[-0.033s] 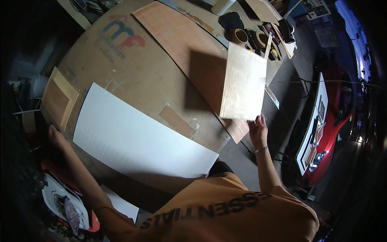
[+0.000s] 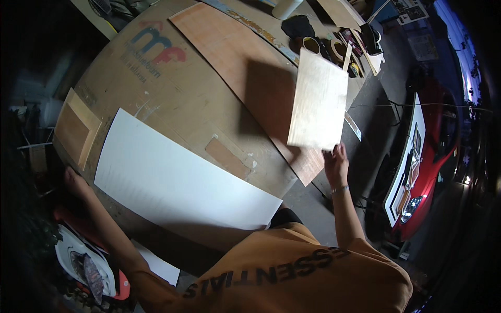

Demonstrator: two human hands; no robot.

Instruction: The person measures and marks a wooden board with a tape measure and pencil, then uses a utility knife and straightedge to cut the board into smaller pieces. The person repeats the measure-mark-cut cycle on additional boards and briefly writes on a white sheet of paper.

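Note:
My right hand [image 2: 337,166] pinches a pale square plywood panel [image 2: 319,101] by its near edge. The panel is raised above the right side of the table and throws a dark shadow on a long reddish plywood strip [image 2: 227,57]. At the table's left edge is my left hand [image 2: 77,182], just below a small wooden panel with a paler border [image 2: 78,128]; its fingers are too dim to make out. Between my hands a large white sheet [image 2: 177,175] lies along the near side of the cardboard-covered table [image 2: 172,99].
Tape rolls [image 2: 311,46], a black cloth [image 2: 298,27], a white bottle [image 2: 286,8] and wood offcuts crowd the far right of the table. Right of it stands a red car [image 2: 436,161] with a white board [image 2: 404,161] in front. A white and red object [image 2: 86,261] sits low at left.
The plywood panel in my right hand has shifted slightly up and to the right. My left hand has dropped a little nearer to me, away from the bordered panel's corner.

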